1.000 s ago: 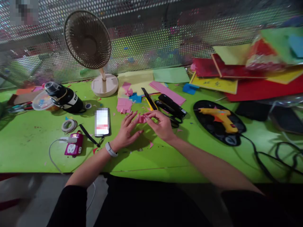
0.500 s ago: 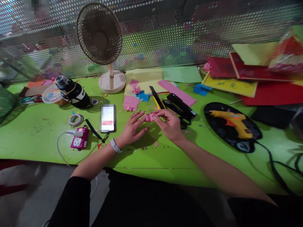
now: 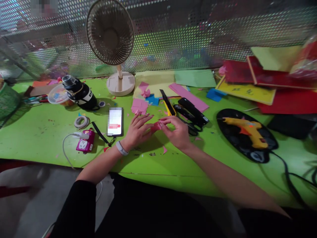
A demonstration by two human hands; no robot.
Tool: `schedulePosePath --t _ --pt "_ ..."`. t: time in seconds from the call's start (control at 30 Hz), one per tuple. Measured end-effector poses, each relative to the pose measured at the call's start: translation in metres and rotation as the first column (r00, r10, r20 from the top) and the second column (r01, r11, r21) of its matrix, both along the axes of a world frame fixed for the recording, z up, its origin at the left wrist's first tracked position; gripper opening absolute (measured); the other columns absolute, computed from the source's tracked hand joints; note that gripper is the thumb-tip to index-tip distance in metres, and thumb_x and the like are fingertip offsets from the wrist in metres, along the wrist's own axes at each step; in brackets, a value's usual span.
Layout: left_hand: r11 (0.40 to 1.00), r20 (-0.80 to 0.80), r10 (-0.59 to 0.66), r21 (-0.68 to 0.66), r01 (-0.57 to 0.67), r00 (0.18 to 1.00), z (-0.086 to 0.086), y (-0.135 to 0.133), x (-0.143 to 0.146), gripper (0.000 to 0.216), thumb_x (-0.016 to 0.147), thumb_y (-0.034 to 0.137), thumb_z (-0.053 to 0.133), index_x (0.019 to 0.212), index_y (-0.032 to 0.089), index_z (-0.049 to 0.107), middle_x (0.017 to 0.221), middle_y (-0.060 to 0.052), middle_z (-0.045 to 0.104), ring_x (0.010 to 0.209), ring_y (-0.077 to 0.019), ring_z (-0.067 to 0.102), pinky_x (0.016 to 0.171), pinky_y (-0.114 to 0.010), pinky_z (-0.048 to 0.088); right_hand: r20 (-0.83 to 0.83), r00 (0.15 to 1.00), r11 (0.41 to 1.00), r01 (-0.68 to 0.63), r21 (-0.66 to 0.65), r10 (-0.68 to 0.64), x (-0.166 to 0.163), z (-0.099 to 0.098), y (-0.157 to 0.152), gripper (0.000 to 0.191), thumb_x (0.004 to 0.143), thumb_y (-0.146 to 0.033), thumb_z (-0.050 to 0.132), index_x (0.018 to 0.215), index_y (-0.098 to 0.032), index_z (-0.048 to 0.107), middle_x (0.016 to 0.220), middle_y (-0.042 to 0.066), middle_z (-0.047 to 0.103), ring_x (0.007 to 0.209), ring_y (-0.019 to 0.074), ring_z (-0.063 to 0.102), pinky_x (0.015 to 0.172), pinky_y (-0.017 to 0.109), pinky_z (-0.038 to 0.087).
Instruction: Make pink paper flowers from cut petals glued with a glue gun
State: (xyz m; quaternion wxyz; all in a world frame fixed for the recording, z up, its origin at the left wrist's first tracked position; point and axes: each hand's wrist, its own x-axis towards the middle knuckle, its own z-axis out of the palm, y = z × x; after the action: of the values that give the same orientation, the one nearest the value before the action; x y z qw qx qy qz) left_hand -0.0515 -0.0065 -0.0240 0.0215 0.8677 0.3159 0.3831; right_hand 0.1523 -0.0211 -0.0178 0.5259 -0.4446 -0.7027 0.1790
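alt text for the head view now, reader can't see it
A person's right hand pinches a small pink paper piece, left hand at its other end, over a green table. A stapler and cutter lie beyond, a phone left, a glue gun on a black tray right.

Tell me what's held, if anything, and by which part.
The right hand pinches the pink paper by its right end. The left hand is at the left end; whether it grips cannot be told.
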Motion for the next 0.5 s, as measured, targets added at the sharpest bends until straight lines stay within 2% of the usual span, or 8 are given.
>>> schedulePosePath --t 0.2,0.5 --pt "1.000 0.096 -0.014 0.010 0.013 0.995 0.0021 0.0010 0.0024 0.023 0.089 0.034 0.068 0.106 0.020 0.062 0.128 -0.011 0.067 0.126 -0.0233 0.059 0.111 -0.054 0.043 -0.038 0.999 1.000 -0.002 -0.008 0.001 -0.0008 0.0028 -0.0004 0.017 0.090 -0.038 0.066 0.082 -0.024 0.066 0.091 0.006 0.073 0.086 0.0223 0.070 0.079 0.044 0.058" --pt "0.998 0.098 -0.042 -0.049 0.047 0.994 0.0013 -0.0014 0.0028 0.031 0.087 0.036 0.070 0.111 0.021 0.060 0.133 -0.011 0.064 0.130 -0.0233 0.055 0.114 -0.054 0.039 -0.060 0.998 1.000 -0.014 0.000 0.014 -0.0004 0.0054 -0.0011 0.014 0.090 -0.036 0.066 0.083 -0.023 0.066 0.092 0.005 0.073 0.087 0.0220 0.070 0.080 0.045 0.058"
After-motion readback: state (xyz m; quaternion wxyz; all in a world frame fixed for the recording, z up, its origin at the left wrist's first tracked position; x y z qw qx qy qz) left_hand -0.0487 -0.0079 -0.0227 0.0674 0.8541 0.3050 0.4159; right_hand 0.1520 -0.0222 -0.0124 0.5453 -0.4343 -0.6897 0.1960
